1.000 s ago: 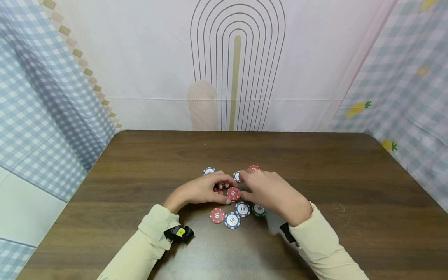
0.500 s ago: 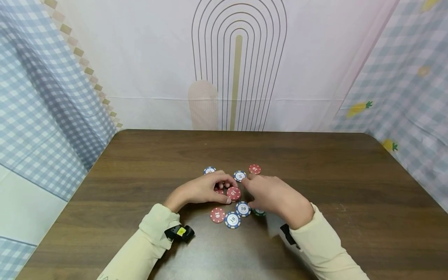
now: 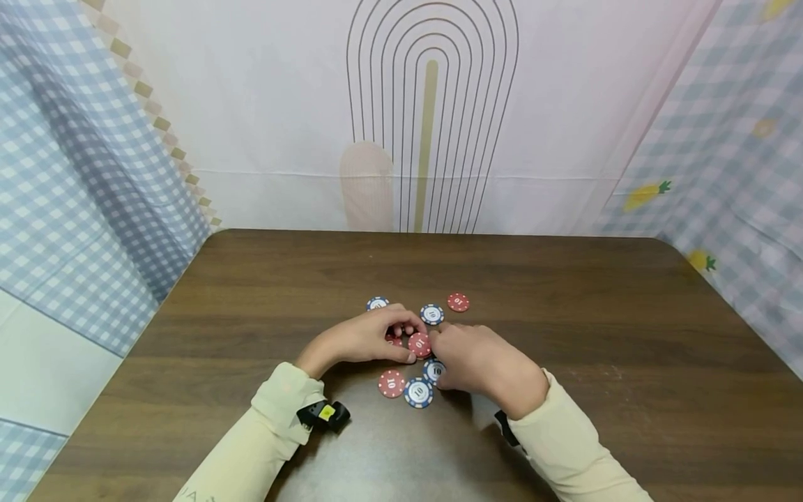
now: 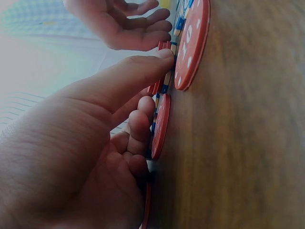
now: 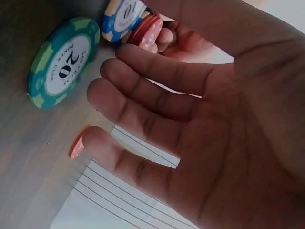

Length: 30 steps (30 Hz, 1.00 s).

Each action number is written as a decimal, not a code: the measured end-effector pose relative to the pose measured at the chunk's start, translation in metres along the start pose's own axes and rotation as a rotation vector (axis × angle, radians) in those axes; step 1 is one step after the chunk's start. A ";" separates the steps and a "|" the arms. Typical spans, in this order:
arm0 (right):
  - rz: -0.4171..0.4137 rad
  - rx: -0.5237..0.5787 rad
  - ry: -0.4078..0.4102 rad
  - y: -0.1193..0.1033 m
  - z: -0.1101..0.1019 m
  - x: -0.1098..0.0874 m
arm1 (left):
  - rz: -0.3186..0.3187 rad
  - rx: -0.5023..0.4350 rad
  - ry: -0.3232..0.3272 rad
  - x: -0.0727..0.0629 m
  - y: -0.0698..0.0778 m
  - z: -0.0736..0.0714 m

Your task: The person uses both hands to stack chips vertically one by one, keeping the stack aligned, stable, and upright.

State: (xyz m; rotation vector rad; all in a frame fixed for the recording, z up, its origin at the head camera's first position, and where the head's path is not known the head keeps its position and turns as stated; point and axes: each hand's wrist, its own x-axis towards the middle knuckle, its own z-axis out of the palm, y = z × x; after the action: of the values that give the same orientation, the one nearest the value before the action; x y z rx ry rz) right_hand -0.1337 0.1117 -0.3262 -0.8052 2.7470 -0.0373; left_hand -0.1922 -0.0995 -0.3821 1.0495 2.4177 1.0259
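Observation:
My left hand (image 3: 359, 337) curls thumb and fingers around a small stack of red poker chips (image 3: 419, 344), with the thumb at its near side. My right hand (image 3: 479, 359) is just right of the stack, fingers loosely extended with no chip between them. Its thumb lies beside a blue-and-white poker chip (image 3: 433, 371) marked 10. Below the right fingers in the right wrist view is a green poker chip (image 5: 63, 63) marked 20, hidden by the hand in the head view. Partly behind my left fingers is another red chip (image 3: 393, 340).
A red chip (image 3: 392, 383) and a blue chip (image 3: 418, 393) lie nearer on the wooden table (image 3: 251, 279). Farther back are blue chips (image 3: 431, 314), one partly covered by the left hand, and a red chip (image 3: 458, 302). A patterned cloth (image 3: 282, 139) hangs behind.
My right hand drew back from the far blue chip, uncovering it and the far red chip, then came nearer and left over the green chip. My left hand stays at the stack.

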 end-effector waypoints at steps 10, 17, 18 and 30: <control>0.023 0.022 -0.003 -0.001 0.001 0.000 | 0.007 -0.003 -0.006 0.003 0.004 -0.003; 0.022 0.043 -0.012 0.001 0.001 0.001 | -0.003 -0.006 -0.005 0.003 0.004 -0.004; 0.022 0.042 -0.014 0.001 0.001 0.002 | -0.005 -0.007 -0.006 0.002 0.003 -0.003; 0.052 0.082 -0.018 0.004 0.001 -0.001 | -0.001 -0.004 -0.003 0.000 0.000 0.000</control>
State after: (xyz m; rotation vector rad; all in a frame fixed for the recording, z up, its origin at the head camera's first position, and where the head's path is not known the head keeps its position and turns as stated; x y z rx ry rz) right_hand -0.1343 0.1154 -0.3275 -0.7087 2.7286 -0.1312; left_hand -0.1925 -0.0996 -0.3818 1.0482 2.4120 1.0277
